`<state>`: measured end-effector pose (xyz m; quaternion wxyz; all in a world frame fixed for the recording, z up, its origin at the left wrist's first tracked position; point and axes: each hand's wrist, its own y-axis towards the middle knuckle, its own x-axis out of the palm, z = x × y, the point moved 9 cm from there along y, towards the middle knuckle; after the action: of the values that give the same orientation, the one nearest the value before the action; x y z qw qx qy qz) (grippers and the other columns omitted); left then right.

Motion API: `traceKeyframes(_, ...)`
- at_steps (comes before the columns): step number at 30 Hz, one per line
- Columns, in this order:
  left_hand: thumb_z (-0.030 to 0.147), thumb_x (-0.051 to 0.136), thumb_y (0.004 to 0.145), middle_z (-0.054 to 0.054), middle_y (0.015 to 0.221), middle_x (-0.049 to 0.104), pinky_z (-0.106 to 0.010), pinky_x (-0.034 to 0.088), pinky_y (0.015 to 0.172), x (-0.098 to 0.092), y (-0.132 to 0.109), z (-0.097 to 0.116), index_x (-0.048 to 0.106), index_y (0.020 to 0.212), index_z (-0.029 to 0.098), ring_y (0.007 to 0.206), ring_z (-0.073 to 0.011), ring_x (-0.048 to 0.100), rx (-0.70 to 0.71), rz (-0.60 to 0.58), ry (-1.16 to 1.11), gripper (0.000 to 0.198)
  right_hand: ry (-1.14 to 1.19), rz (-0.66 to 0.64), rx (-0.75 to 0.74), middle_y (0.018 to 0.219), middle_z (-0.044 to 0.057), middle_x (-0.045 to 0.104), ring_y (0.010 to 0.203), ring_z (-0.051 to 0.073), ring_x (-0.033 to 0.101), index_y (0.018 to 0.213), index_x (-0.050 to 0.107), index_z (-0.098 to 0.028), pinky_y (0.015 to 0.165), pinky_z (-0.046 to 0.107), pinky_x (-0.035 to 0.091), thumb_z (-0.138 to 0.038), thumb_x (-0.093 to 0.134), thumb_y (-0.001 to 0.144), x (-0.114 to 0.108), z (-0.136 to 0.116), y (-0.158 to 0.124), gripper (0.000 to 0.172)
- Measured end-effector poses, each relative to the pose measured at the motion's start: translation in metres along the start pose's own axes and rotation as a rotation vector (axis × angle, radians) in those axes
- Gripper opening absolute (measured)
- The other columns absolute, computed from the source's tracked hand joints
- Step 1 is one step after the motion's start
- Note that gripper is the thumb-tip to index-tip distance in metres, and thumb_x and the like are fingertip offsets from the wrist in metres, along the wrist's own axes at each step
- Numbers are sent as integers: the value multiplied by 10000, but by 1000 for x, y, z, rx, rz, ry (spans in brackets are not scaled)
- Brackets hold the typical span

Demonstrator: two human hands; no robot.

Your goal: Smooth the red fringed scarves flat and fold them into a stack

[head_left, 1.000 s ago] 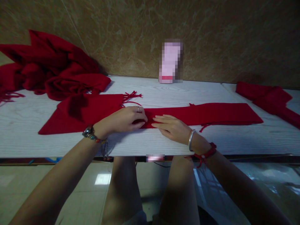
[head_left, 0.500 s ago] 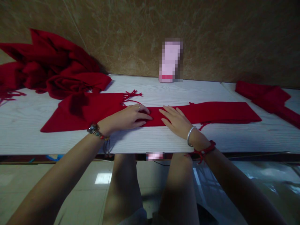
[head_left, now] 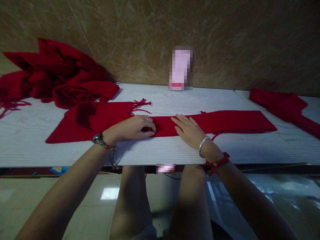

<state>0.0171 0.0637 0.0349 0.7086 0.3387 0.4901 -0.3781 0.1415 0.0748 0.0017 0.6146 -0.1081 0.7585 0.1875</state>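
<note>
A long red fringed scarf (head_left: pixel 225 121) lies folded lengthwise across the white wood-grain table (head_left: pixel 175 150). My left hand (head_left: pixel 135 128) rests on the scarf's middle with its fingers curled, pinching the fabric's near edge. Just to the right, my right hand (head_left: pixel 188 130) lies flat on the scarf with its fingers stretched out and slightly apart, pressing the cloth down. The scarf's left part (head_left: pixel 95 118) is wider, and its fringe sticks out toward the wall.
A heap of red scarves (head_left: pixel 57 80) sits at the back left of the table. More folded red cloth (head_left: pixel 285 105) lies at the far right. A pink blurred object (head_left: pixel 180 70) leans against the brown marble wall. My knees are below the table's near edge.
My right hand slid from the scarf's near edge up onto the fabric and flattened out. My left hand's fingers curled back in on the fabric.
</note>
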Motion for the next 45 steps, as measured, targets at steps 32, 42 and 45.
traceKeyframes(32, 219, 488, 872, -85, 938, 676, -297, 481, 843, 1, 3, -5, 683, 981, 151, 883, -167, 610, 3, 111, 79, 234, 233, 43, -486, 1084, 15, 722, 1107, 194, 619, 965, 734, -265, 997, 448, 443, -221, 500, 879, -18, -39, -14, 254)
traceKeyframes(42, 255, 516, 866, -71, 931, 667, -279, 460, 859, 3, 3, 3, 693, 975, 162, 880, -160, 593, 35, 34, 43, 228, 51, 99, -97, 1389, 112, 518, 1295, 273, 447, 1247, 594, -193, 1067, 546, 329, -309, 485, 880, -8, -3, -3, 400)
traceKeyframes(45, 233, 510, 856, -47, 870, 678, -267, 458, 825, 4, 3, 3, 688, 925, 177, 837, -151, 591, 17, 11, 35, 199, 25, 25, -67, 1432, 122, 467, 1337, 279, 387, 1310, 533, -183, 1089, 566, 285, -367, 471, 889, 2, 0, -3, 464)
